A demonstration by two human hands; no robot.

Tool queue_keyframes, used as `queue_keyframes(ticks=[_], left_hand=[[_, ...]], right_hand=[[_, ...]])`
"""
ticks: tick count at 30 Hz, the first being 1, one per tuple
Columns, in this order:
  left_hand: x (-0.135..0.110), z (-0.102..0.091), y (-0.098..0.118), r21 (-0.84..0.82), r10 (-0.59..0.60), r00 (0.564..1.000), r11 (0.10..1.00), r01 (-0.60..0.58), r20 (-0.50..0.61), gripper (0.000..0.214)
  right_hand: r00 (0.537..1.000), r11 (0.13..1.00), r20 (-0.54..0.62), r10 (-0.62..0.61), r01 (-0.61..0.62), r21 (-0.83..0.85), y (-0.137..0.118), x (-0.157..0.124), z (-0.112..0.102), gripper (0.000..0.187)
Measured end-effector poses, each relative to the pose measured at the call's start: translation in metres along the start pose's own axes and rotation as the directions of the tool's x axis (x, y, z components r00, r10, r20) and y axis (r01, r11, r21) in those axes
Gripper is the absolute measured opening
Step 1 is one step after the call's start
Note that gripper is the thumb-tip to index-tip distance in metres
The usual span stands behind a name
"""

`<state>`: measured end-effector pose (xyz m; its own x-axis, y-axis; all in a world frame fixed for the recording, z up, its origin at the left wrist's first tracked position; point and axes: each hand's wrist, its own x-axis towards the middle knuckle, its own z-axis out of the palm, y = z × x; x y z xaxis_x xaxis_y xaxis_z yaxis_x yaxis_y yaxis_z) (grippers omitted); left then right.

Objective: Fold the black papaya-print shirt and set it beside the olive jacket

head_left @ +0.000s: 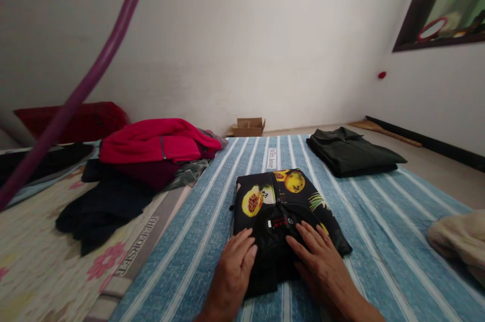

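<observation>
Left fingers (241, 243) touch the folded garment (278, 201) (fruit-printed); right fingers (307, 239) too.

Dim, soft light, its source unclear, falls brightest on the middle of the wall (257, 34) and fades toward the 2 far corners. Shadows are faint; the dark shirt (282, 216) loses fold detail near its hem. Wide-lens stretch tilts the window (419, 4) at far right; the pole (108, 52) at left looks soft.
</observation>
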<state>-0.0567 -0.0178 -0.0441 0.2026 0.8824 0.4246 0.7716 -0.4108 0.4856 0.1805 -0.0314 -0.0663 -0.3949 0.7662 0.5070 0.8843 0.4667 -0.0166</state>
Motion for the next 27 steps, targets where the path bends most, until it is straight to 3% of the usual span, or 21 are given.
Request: queue_keyframes(ticks=[2,5,8,10,12,15,17,19,20,22,24,27], left_hand=[[0.008,-0.007,-0.006,-0.154,-0.183,0.98,0.973,0.17,-0.072,0.031],[0.019,-0.015,-0.011,-0.281,-0.493,0.864,0.847,0.452,-0.098,0.037],[0.027,-0.019,-0.011,-0.393,-0.658,0.745,0.661,0.639,0.106,0.047],[0.029,-0.02,-0.011,-0.448,-0.678,0.688,0.547,0.707,0.258,0.053],[0.03,-0.021,-0.011,-0.441,-0.693,0.634,0.477,0.76,0.343,0.06],[0.032,-0.025,-0.012,-0.4,-0.684,0.593,0.446,0.801,0.424,0.062],[0.034,-0.028,-0.012,-0.386,-0.647,0.593,0.452,0.805,0.479,0.057],[0.035,-0.03,-0.012,-0.381,-0.615,0.588,0.447,0.809,0.526,0.053],[0.035,-0.031,-0.012,-0.381,-0.602,0.578,0.435,0.816,0.551,0.052],[0.036,-0.031,-0.011,-0.389,-0.58,0.558,0.399,0.83,0.594,0.049],[0.036,-0.031,-0.009,-0.405,-0.563,0.55,0.372,0.835,0.617,0.044],[0.037,-0.032,-0.005,-0.438,-0.548,0.559,0.348,0.829,0.622,0.037]], right_hand=[[0.999,1.0,-0.029,0.014,-0.013,0.028,-0.002,-0.002,0.001,0.053],[0.991,0.991,-0.126,0.051,-0.036,0.126,-0.004,-0.008,0.002,0.045],[0.961,0.937,-0.224,0.16,-0.077,0.34,-0.006,-0.015,-0.006,0.034],[0.915,0.84,-0.218,0.339,-0.19,0.508,-0.004,-0.018,-0.017,0.025],[0.819,0.68,-0.123,0.56,-0.37,0.633,0.001,-0.021,-0.03,0.02],[0.604,0.327,0.152,0.782,-0.606,0.725,0.011,-0.026,-0.04,0.03],[0.453,0.013,0.394,0.8,-0.669,0.743,0.015,-0.03,-0.04,0.038],[0.35,-0.293,0.617,0.705,-0.648,0.703,0.014,-0.034,-0.036,0.043],[0.32,-0.415,0.706,0.632,-0.629,0.657,0.012,-0.035,-0.034,0.045],[0.295,-0.581,0.825,0.482,-0.597,0.553,0.006,-0.036,-0.031,0.048],[0.291,-0.67,0.882,0.371,-0.573,0.471,-0.001,-0.035,-0.029,0.047],[0.291,-0.731,0.906,0.307,-0.538,0.42,-0.008,-0.031,-0.029,0.04]])
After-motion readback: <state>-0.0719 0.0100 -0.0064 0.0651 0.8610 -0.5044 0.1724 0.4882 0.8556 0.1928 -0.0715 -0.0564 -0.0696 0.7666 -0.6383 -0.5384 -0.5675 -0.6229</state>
